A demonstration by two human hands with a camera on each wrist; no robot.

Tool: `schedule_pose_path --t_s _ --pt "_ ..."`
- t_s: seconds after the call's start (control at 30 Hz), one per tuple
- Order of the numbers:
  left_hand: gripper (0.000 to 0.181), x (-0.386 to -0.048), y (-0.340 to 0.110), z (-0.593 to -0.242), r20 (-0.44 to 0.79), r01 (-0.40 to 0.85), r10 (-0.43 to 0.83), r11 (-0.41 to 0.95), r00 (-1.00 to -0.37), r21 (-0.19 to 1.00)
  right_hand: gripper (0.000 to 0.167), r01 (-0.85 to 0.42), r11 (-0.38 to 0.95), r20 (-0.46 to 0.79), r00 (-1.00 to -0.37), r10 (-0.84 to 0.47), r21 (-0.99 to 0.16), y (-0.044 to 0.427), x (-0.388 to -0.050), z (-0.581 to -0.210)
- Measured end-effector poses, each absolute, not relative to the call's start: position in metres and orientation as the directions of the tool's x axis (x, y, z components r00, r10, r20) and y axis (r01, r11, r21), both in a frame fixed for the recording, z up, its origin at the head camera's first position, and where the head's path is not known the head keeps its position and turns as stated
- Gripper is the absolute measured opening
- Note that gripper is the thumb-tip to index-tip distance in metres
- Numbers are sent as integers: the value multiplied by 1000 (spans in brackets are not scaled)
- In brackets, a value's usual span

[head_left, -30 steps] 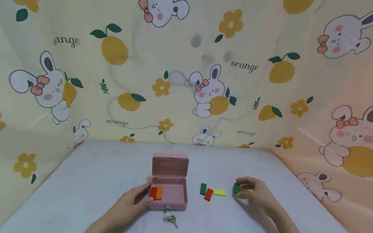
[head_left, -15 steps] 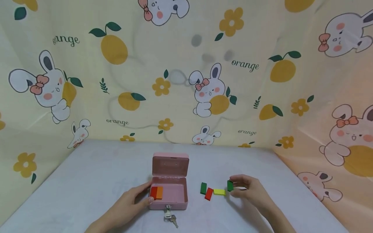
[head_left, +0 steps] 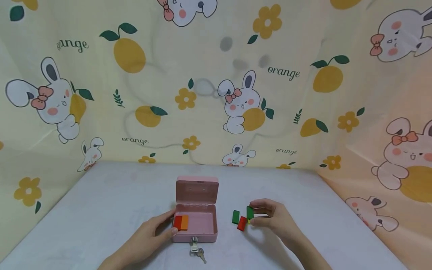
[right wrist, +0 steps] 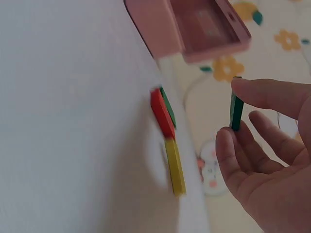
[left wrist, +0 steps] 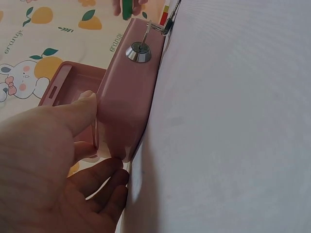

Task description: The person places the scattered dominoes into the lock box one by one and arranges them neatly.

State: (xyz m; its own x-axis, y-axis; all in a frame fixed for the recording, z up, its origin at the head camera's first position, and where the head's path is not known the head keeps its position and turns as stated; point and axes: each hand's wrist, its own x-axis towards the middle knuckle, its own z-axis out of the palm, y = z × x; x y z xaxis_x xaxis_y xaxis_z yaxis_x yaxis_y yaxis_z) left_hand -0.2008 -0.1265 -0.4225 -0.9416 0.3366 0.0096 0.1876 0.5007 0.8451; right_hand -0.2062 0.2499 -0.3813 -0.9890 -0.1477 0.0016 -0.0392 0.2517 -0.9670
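Note:
An open pink cash box stands on the table, its lid raised at the back. My left hand grips the box's left side, thumb at the rim and fingers against the outer wall. Inside, a red block and an orange block lie side by side. Between thumb and fingers, my right hand pinches a green block upright above the table. Below it lies a yellow block, mostly hidden in the head view. Left of that are a red block and another green block.
A key sits in the box's front lock, with more keys hanging over the white table. Behind and to the sides hangs a cloth printed with rabbits and oranges.
My right hand has lifted the green block and carried it left, from beyond the yellow block to above it. The left hand stays on the box.

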Motion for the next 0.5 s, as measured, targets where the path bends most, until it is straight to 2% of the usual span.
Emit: schedule_pose_path --t_s 0.5 --pt "72 -204 -128 -426 7 187 346 492 -938 850 42 -170 242 80 -936 -343 -955 177 -208 -368"
